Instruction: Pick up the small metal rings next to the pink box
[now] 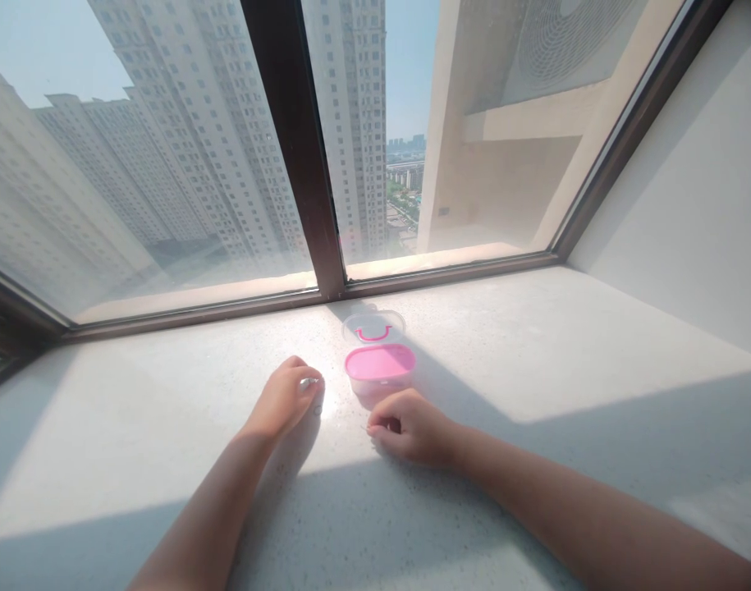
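A small clear tub (380, 369) filled with pink putty stands on the white stone sill (535, 345), close to the window. Its clear lid (373, 326) with a pink mark lies just behind it. My left hand (284, 400) rests on the sill left of the tub, its fingers curled down onto the surface. My right hand (410, 427) lies just in front of the tub in a loose fist. What either hand holds, if anything, I cannot make out.
A dark window frame post (301, 164) rises behind the tub, with glass on both sides and tower blocks outside. A white wall (689, 205) closes the sill on the right. Sun and shadow bands cross the sill.
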A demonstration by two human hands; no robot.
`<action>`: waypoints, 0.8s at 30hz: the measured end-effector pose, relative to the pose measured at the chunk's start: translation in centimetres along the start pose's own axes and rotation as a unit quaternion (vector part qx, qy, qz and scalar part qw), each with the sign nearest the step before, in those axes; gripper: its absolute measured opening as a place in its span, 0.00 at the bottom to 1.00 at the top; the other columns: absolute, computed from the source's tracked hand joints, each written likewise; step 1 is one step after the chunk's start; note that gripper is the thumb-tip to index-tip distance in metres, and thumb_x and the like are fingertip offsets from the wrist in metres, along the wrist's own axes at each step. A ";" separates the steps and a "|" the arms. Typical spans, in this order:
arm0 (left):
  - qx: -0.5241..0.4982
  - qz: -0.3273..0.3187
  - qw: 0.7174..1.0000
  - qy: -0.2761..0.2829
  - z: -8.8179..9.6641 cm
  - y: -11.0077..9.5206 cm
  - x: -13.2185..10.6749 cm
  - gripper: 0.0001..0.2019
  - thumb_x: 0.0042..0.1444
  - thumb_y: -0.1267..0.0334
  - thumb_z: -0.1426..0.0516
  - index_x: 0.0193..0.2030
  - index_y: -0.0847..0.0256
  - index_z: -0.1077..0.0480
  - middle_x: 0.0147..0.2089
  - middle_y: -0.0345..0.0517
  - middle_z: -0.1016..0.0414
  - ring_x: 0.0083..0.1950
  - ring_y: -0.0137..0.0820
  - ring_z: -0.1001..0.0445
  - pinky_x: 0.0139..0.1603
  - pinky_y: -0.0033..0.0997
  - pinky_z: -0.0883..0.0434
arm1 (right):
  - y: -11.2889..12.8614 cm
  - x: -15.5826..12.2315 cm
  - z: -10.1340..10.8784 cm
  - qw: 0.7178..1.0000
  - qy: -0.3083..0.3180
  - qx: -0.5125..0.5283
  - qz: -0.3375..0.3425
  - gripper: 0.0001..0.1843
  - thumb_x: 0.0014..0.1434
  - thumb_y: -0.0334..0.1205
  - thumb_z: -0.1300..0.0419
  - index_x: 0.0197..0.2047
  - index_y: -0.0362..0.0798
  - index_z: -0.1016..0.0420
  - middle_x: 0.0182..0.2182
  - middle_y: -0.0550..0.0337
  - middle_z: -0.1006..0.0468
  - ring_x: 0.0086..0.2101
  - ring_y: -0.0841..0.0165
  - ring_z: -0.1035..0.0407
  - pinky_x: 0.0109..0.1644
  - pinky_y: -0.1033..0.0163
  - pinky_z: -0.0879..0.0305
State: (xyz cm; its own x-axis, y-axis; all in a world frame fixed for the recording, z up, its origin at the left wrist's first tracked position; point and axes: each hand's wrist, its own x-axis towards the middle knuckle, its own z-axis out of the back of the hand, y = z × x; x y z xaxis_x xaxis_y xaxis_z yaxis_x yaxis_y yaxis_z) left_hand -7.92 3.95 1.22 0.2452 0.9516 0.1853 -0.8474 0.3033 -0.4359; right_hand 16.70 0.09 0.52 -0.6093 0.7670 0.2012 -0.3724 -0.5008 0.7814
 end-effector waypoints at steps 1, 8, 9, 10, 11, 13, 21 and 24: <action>0.003 -0.001 1.000 0.003 0.0 0.0 0.1 0.11 0.56 0.61 0.47 0.35 0.59 0.22 0.36 0.47 0.29 0.39 0.36 0.29 0.42 0.35 0.33 | 0.0 0.0 0.0 1.000 0.001 0.000 -0.001 0.09 0.52 0.29 0.44 0.22 0.43 0.27 0.16 0.67 0.37 0.20 0.76 0.45 0.24 0.70 0.50; 0.006 -0.004 1.000 -0.014 -0.5 0.3 0.5 0.10 0.56 0.67 0.48 0.32 0.60 0.24 0.37 0.47 0.29 0.41 0.36 0.29 0.45 0.35 0.34 | -0.3 0.0 -0.1 1.000 0.003 0.009 -0.001 0.08 0.51 0.29 0.44 0.23 0.43 0.26 0.16 0.67 0.36 0.20 0.76 0.45 0.24 0.69 0.50; 0.006 -0.006 1.000 -0.017 -0.6 0.3 0.6 0.10 0.56 0.68 0.48 0.32 0.61 0.25 0.38 0.47 0.30 0.41 0.36 0.30 0.45 0.35 0.34 | -0.3 0.0 -0.1 1.000 0.003 0.011 -0.001 0.08 0.51 0.29 0.44 0.23 0.43 0.26 0.16 0.67 0.36 0.20 0.76 0.45 0.24 0.69 0.50; 0.006 -0.009 1.000 -0.020 -0.7 0.2 0.6 0.10 0.56 0.68 0.48 0.32 0.61 0.25 0.38 0.47 0.30 0.41 0.36 0.30 0.45 0.35 0.34 | -0.3 0.0 -0.1 1.000 0.002 0.013 -0.002 0.08 0.51 0.29 0.44 0.23 0.43 0.26 0.16 0.67 0.36 0.20 0.76 0.45 0.24 0.69 0.50; 0.006 -0.010 1.000 -0.024 -0.7 0.2 0.5 0.10 0.57 0.68 0.48 0.32 0.61 0.26 0.38 0.47 0.30 0.41 0.36 0.30 0.45 0.35 0.34 | -0.3 0.1 0.0 1.000 0.002 0.014 -0.002 0.08 0.51 0.29 0.43 0.22 0.43 0.27 0.16 0.67 0.36 0.19 0.76 0.45 0.24 0.70 0.50; 0.004 -0.007 0.999 -0.031 -0.5 -0.1 0.4 0.10 0.57 0.66 0.48 0.32 0.61 0.26 0.38 0.47 0.30 0.41 0.35 0.30 0.44 0.35 0.34 | -0.3 0.1 0.0 1.000 0.002 0.016 0.000 0.08 0.51 0.29 0.43 0.23 0.43 0.27 0.16 0.67 0.36 0.20 0.76 0.45 0.24 0.70 0.50; -0.046 0.055 0.997 -0.010 0.5 -1.4 -0.1 0.08 0.56 0.62 0.47 0.34 0.60 0.27 0.35 0.44 0.26 0.34 0.33 0.31 0.37 0.33 0.35 | -0.6 0.0 0.1 0.999 -0.007 0.035 -0.003 0.08 0.52 0.29 0.43 0.23 0.43 0.26 0.17 0.66 0.32 0.20 0.76 0.42 0.25 0.69 0.47; -0.093 0.097 0.991 -0.011 0.6 -1.6 -0.3 0.08 0.57 0.60 0.47 0.34 0.60 0.29 0.34 0.43 0.25 0.31 0.32 0.31 0.36 0.33 0.36 | -0.5 0.0 0.1 0.997 -0.011 0.069 -0.018 0.08 0.52 0.29 0.43 0.23 0.43 0.26 0.18 0.64 0.30 0.20 0.75 0.39 0.25 0.70 0.44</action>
State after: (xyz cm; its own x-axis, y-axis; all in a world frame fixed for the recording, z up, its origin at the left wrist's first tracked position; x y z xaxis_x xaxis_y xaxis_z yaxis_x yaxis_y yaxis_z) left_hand -6.92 3.13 2.40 0.0750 0.9921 0.1006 -0.7756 0.1214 -0.6194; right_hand 16.92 0.41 0.16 -0.5818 0.7923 0.1837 -0.2919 -0.4142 0.8621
